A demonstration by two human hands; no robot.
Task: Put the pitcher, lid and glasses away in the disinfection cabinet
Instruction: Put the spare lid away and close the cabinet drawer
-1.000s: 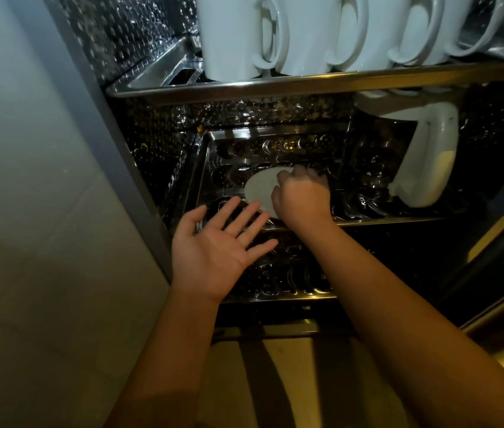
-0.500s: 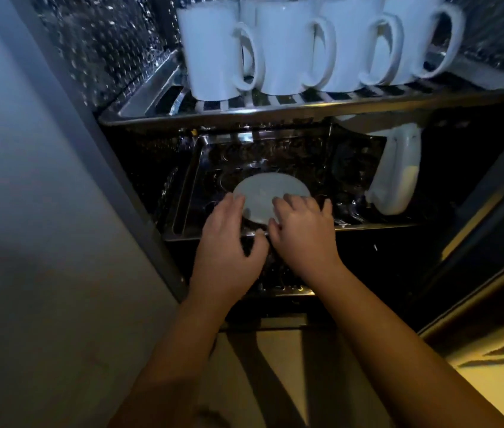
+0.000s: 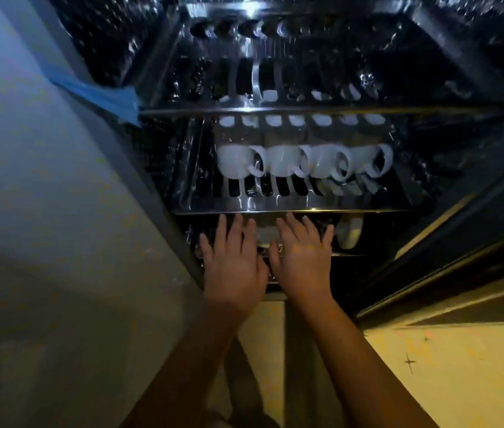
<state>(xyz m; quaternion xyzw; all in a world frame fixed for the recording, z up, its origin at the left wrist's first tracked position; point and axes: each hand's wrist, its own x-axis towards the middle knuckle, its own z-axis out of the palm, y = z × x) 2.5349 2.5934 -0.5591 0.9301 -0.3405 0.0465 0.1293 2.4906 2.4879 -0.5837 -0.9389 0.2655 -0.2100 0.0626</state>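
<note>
L hand (image 3: 233, 261) and R hand (image 3: 301, 257) now both flat, fingers straight and spread, gripping nothing, side by side over the front of the lower tray (image 3: 348, 255). Change vs 1 s ago: R was curled round the lid (image 3: 267, 234) while L hovered clear; at 0.5 s both were on it; now the grip is gone and only a pale strip of lid shows between the two hands, lying on the tray (whether fingertips touch it, can't tell). View has also tipped up, so more of the disinfection cabinet (image 3: 460, 72) interior shows. Pitcher (image 3: 349, 234) sits on the same tray, just R of the R hand, partly hidden under the shelf (image 3: 306, 210) above. Glasses (image 3: 303, 162) (white, w/ handles) stand in a row on that shelf. Reading: lid placed, so all three item types look stowed; prob. remaining is withdrawing the hands, maybe pushing the tray in, then shutting the door.
</note>
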